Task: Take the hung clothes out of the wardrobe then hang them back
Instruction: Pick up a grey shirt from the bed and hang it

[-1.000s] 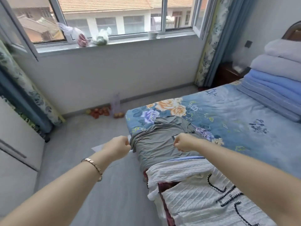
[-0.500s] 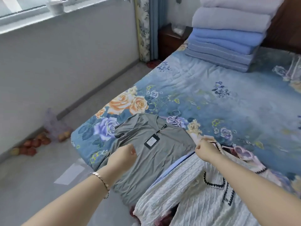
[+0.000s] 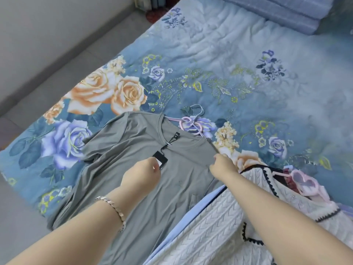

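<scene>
On the floral quilt [image 3: 248, 83], near left, the grey T-shirt [image 3: 133, 150] lies flat. I judge it light, limp and prone to slide, so lift it by the hanger, not the fabric. The white cable-knit cardigan [image 3: 214, 226], near right, covers its lower right side. My right hand [image 3: 223, 166] pinches the shirt's right shoulder. My left hand [image 3: 141, 177] is curled; I cannot tell its grasp. The pink hanger [image 3: 192, 124] shows at the collar, arms mostly hidden. The hang tag [image 3: 161, 158] is partly covered.

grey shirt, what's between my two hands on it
Head view: only grey shirt fabric spans left hand to right hand; its black tag sits by the left hand.
</scene>
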Action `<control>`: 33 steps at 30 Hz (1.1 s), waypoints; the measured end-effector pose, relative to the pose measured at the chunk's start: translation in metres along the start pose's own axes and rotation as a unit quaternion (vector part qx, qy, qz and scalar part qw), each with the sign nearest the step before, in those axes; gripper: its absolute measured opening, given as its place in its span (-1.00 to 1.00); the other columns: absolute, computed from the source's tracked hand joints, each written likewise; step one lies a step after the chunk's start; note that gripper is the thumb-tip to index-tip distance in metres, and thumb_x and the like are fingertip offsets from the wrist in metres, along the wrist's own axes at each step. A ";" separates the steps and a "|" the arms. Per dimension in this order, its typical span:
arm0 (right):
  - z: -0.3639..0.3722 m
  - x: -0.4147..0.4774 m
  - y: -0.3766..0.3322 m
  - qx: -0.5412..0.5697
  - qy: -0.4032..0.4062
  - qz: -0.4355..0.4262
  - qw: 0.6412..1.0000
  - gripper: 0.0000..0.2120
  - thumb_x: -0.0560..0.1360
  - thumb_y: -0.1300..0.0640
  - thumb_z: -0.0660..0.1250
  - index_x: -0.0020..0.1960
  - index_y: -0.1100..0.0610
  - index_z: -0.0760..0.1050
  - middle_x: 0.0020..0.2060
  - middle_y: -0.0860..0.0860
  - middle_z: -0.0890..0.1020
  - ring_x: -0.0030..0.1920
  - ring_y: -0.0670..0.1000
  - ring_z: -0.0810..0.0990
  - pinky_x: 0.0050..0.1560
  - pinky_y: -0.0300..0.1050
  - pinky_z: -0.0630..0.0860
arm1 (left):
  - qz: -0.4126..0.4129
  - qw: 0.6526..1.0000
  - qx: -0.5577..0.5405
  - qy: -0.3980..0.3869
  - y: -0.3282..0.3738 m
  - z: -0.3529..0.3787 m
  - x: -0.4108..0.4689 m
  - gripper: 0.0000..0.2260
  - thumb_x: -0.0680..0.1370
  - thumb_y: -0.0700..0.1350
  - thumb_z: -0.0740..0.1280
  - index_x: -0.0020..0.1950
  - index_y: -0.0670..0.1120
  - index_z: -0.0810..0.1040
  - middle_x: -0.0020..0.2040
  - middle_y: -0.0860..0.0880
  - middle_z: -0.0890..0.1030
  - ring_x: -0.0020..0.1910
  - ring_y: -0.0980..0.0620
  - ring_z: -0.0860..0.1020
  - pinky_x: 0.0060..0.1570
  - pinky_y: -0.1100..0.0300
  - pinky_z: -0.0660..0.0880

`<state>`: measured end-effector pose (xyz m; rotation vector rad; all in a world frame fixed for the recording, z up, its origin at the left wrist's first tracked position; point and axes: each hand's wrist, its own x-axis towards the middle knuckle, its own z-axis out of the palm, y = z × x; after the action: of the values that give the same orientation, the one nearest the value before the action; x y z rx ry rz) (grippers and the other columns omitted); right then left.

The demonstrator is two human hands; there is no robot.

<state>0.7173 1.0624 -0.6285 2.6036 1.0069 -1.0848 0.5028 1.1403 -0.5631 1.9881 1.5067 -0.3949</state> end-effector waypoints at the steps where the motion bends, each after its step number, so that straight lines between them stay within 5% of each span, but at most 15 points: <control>1: 0.002 0.015 -0.003 -0.002 -0.001 0.001 1.000 -0.57 0.54 0.20 0.16 0.39 0.19 0.29 0.38 0.13 0.31 0.37 0.14 0.32 0.29 -0.06 0.34 | -0.005 1.000 -0.001 -0.003 0.000 0.006 0.010 -0.79 0.54 -0.15 0.12 0.08 -0.02 0.50 0.07 -0.05 0.58 0.04 -0.12 0.52 -0.14 0.18 0.34; 7: 0.013 0.087 -0.010 0.023 -0.022 0.047 0.998 -0.55 0.58 0.09 0.18 0.40 0.24 0.22 0.38 0.17 0.30 0.36 0.18 0.34 0.27 -0.02 0.35 | -0.031 0.999 -0.020 -0.023 -0.006 0.024 0.061 -0.78 0.53 -0.15 0.13 0.07 0.01 0.50 0.05 0.00 0.58 0.04 -0.09 0.53 -0.11 0.17 0.41; 11: 0.021 0.102 -0.005 0.032 -0.023 0.035 0.999 -0.83 0.55 0.11 0.21 0.10 0.16 0.37 0.18 0.18 0.53 0.18 0.19 0.51 0.02 -0.07 0.43 | -0.038 0.999 -0.012 -0.028 -0.015 0.027 0.073 -0.81 0.53 -0.15 0.13 0.04 0.01 0.50 0.02 0.01 0.60 0.00 -0.08 0.54 -0.09 0.15 0.45; 16: 0.009 0.084 -0.016 0.093 0.050 -0.048 0.993 -0.70 0.53 0.21 0.10 0.25 0.15 0.36 -0.02 0.16 0.54 0.04 0.20 0.52 -0.13 -0.05 0.36 | -0.035 0.999 -0.013 -0.025 -0.023 0.020 0.071 -0.82 0.53 -0.15 0.13 0.02 0.02 0.49 -0.03 0.04 0.59 -0.01 -0.06 0.54 -0.06 0.15 0.48; 18: -0.003 0.064 -0.024 0.194 0.102 -0.098 0.971 -0.77 0.50 0.28 0.12 -0.02 0.02 0.47 -0.24 -0.02 0.45 -0.12 0.14 0.47 -0.12 -0.06 0.35 | -0.026 0.999 -0.023 -0.023 -0.026 0.015 0.062 -0.83 0.54 -0.14 0.14 0.01 0.01 0.50 -0.04 0.04 0.60 -0.01 -0.05 0.54 -0.06 0.14 0.47; 20: -0.014 0.037 -0.036 0.224 0.133 -0.167 0.951 -0.64 0.44 0.33 0.15 -0.34 -0.10 0.24 -0.37 -0.12 0.30 -0.30 -0.05 0.32 -0.18 -0.12 0.23 | -0.018 0.999 -0.030 -0.015 -0.031 0.008 0.049 -0.86 0.55 -0.12 0.15 -0.02 0.02 0.49 -0.03 0.03 0.60 -0.01 -0.05 0.54 -0.05 0.15 0.47; 22: -0.026 -0.001 -0.052 0.215 0.128 -0.222 0.943 -0.62 0.40 0.33 0.16 -0.39 -0.08 0.14 -0.43 -0.12 0.26 -0.36 -0.09 0.24 -0.23 -0.16 0.20 | -0.014 0.999 -0.034 -0.004 -0.037 -0.004 0.031 -0.88 0.55 -0.12 0.16 -0.04 0.03 0.48 -0.03 0.03 0.59 0.00 -0.04 0.54 -0.04 0.16 0.46; 27: -0.052 -0.104 -0.091 0.187 0.106 -0.317 0.924 -0.85 0.40 0.38 0.21 -0.24 0.16 0.41 -0.36 0.02 0.37 -0.31 -0.10 0.24 -0.30 -0.45 0.28 | -0.013 0.998 -0.046 0.041 -0.064 -0.041 -0.043 -0.89 0.55 -0.12 0.16 -0.03 0.02 0.46 0.01 0.02 0.58 0.06 -0.05 0.53 -0.06 0.18 0.41; 31: -0.061 -0.199 -0.136 0.189 0.103 -0.397 0.892 -0.94 0.30 0.21 0.12 -0.30 0.07 0.32 -0.42 -0.09 0.34 -0.33 -0.07 0.25 -0.33 -0.24 0.20 | -0.029 0.995 -0.041 0.082 -0.109 -0.069 -0.125 -0.88 0.54 -0.11 0.15 -0.02 0.00 0.48 0.01 0.01 0.59 0.05 -0.05 0.54 -0.03 0.16 0.44; 33: -0.058 -0.253 -0.158 0.154 0.090 -0.434 0.883 -0.82 0.33 0.21 0.14 -0.37 -0.01 0.23 -0.41 -0.13 0.31 -0.28 -0.06 0.28 -0.31 -0.29 0.23 | -0.055 0.991 -0.050 0.110 -0.136 -0.083 -0.174 -0.89 0.55 -0.09 0.16 -0.05 0.03 0.47 0.05 0.01 0.59 0.07 -0.05 0.53 0.01 0.16 0.45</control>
<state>0.5206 1.0708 -0.3969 2.5122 2.3586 -1.2271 0.3106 1.0823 -0.4393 1.9247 1.7428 -0.1438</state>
